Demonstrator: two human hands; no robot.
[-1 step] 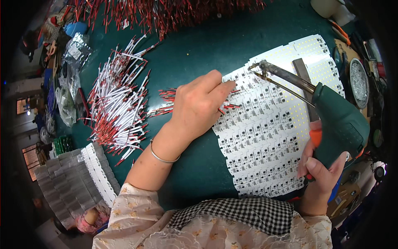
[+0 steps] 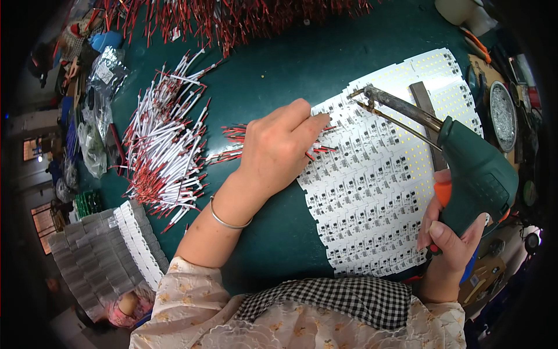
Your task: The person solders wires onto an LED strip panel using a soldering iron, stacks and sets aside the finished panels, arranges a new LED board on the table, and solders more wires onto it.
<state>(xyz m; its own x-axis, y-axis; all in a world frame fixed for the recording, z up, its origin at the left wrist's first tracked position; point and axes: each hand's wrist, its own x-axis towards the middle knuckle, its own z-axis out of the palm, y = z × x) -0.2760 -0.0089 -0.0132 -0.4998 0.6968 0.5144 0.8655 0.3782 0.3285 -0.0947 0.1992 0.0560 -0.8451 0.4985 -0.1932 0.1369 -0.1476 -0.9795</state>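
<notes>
My left hand (image 2: 282, 139) is closed on a small bundle of red and white wires (image 2: 234, 135). Their ends stick out on both sides of the hand, the right ones over the edge of a white circuit board sheet (image 2: 363, 195). Rows of small black parts and yellow squares cover this sheet. In my right hand (image 2: 450, 241) is a green soldering gun (image 2: 479, 171), its orange trigger beside the fingers. The gun's metal tip points left above the sheet's far part, close to my left fingers; whether it touches the sheet I cannot tell. A dark flat bar (image 2: 423, 99) lies across the sheet.
A loose pile of white and red wires (image 2: 165, 139) lies left on the green table (image 2: 261, 232). More red wires (image 2: 226, 23) spread along the far edge. Stacked grey board panels (image 2: 87, 250) stand at lower left. A round metal dish (image 2: 503, 116) and orange-handled pliers (image 2: 478, 45) are at right.
</notes>
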